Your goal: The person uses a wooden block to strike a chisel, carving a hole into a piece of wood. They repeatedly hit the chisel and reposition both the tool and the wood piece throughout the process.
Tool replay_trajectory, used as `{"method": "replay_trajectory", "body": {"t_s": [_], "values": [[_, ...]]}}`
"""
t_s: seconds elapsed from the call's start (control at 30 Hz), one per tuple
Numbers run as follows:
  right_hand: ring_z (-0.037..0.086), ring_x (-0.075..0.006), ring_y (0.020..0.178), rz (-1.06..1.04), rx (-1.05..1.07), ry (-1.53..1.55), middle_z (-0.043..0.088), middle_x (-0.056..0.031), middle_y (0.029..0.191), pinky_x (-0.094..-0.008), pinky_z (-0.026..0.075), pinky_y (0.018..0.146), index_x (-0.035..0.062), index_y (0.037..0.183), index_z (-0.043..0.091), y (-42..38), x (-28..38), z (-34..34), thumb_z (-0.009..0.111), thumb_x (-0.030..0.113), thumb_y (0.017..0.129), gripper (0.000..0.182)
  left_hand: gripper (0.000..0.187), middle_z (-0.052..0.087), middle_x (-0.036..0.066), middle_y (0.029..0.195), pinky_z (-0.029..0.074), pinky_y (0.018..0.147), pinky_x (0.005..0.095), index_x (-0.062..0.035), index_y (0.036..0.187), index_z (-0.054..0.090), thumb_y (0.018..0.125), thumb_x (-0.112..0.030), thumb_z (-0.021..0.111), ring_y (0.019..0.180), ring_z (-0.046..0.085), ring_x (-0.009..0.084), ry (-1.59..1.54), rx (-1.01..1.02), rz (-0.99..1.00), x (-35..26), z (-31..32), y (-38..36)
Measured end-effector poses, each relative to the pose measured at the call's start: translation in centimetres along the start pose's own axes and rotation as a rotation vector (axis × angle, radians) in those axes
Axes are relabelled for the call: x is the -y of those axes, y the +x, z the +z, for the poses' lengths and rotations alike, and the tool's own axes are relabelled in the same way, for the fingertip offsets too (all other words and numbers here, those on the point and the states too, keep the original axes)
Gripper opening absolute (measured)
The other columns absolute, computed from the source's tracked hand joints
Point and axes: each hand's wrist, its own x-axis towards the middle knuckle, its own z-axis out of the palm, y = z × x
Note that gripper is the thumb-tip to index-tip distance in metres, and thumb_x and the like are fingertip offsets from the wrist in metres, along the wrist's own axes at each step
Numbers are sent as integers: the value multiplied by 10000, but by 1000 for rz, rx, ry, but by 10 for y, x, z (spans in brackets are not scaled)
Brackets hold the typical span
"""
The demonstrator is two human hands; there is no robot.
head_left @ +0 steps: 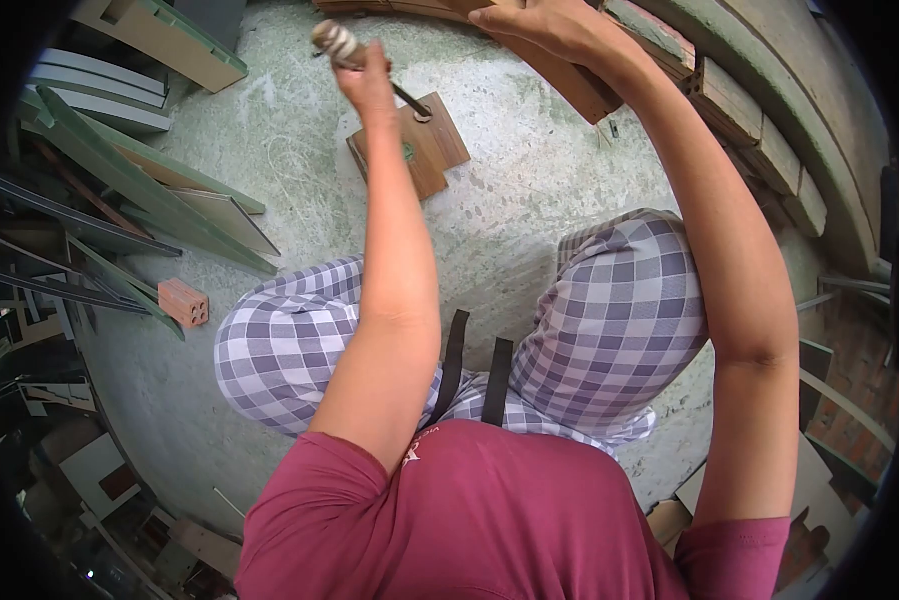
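Observation:
My left hand is closed around the handle of a hand tool, whose grip is white-banded with a brownish end. Its dark shaft slants down to a pale round spot on a brown wooden board lying on the floor. A small green mark shows near the board's middle, partly behind my forearm. At the top edge, my right hand lies over a brown wooden plank. Its visible fingers look stretched out, though part of the hand is cut off by the frame.
Green and grey panels lean in stacks on the left. Beside them a hollow brick sits on the concrete floor. A row of brick-like blocks curves along the right. My knees in checked trousers flank the floor.

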Motion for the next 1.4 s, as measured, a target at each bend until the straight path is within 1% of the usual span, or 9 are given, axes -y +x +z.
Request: {"method": "replay_trajectory", "body": {"t_s": [0.23, 0.3, 0.4, 0.9, 1.13, 1.2, 1.23, 1.3, 1.4], "values": [[534, -392, 1104, -43, 6, 30, 519, -300, 1210, -400, 416, 927, 39, 1407, 278, -2, 9, 4, 563, 482, 742, 848, 261, 534, 14, 676, 421, 507, 240, -52, 932, 448, 796, -90, 667, 539, 501, 98, 99, -142, 13, -2, -35, -10], [536, -397, 1099, -88, 16, 45, 523, -303, 1202, -406, 417, 924, 44, 1408, 275, -1, 11, 5, 558, 486, 744, 846, 273, 531, 18, 697, 425, 521, 245, -43, 952, 448, 796, -92, 667, 551, 501, 101, 130, -161, 7, 5, -33, -18], [539, -414, 1080, -10, 90, -59, 531, -315, 1179, -425, 418, 917, 75, 1419, 255, 6, 11, 13, 549, 485, 743, 844, 303, 529, 27, 736, 428, 535, 249, -32, 994, 438, 800, -98, 661, 579, 504, 105, 171, -220, -9, 11, -33, -24], [554, -391, 1072, -76, 124, -77, 539, -306, 1176, -410, 436, 905, 104, 1423, 274, 7, 12, 17, 556, 494, 738, 837, 231, 537, 21, 698, 438, 542, 251, -48, 920, 453, 783, -80, 637, 564, 515, 107, 201, -211, 68, 21, -37, -18], [568, -390, 1040, -16, 167, -98, 551, -297, 1161, -413, 445, 886, 115, 1430, 256, -3, 33, 5, 550, 469, 747, 823, 247, 538, 21, 702, 444, 539, 246, -26, 939, 475, 764, -74, 644, 568, 517, 105, 304, -154, 42, 28, -33, -21], [578, -383, 1017, -91, 103, 16, 562, -311, 1122, -415, 456, 856, 110, 1435, 235, -16, 51, -10, 546, 456, 746, 831, 296, 568, 46, 789, 465, 666, 281, -4, 969, 508, 740, -102, 668, 678, 540, 128, 265, -123, 52, 34, -32, -22], [578, -383, 1017, -90, 105, 17, 562, -311, 1122, -415, 456, 856, 110, 1435, 235, -22, 59, -17, 546, 456, 746, 831, 296, 568, 46, 789, 465, 666, 281, -4, 969, 508, 740, -102, 668, 678, 540, 128, 267, -123, 51, 33, -31, -23], [591, -380, 981, -328, 56, 217, 576, -327, 1066, -415, 464, 829, 102, 1438, 223, -30, 67, -28, 528, 424, 752, 817, 294, 569, 52, 825, 464, 687, 285, -5, 973, 511, 739, -92, 667, 703, 541, 129, 238, -117, 7, 30, -30, -24], [617, -348, 950, -275, 34, 82, 609, -266, 1053, -400, 481, 829, 161, 1404, 328, -2, 56, 20, 558, 462, 743, 762, 283, 589, 58, 851, 465, 713, 300, -6, 977, 523, 740, -78, 660, 738, 557, 148, 265, -130, -13, 26, -29, -26]]}}
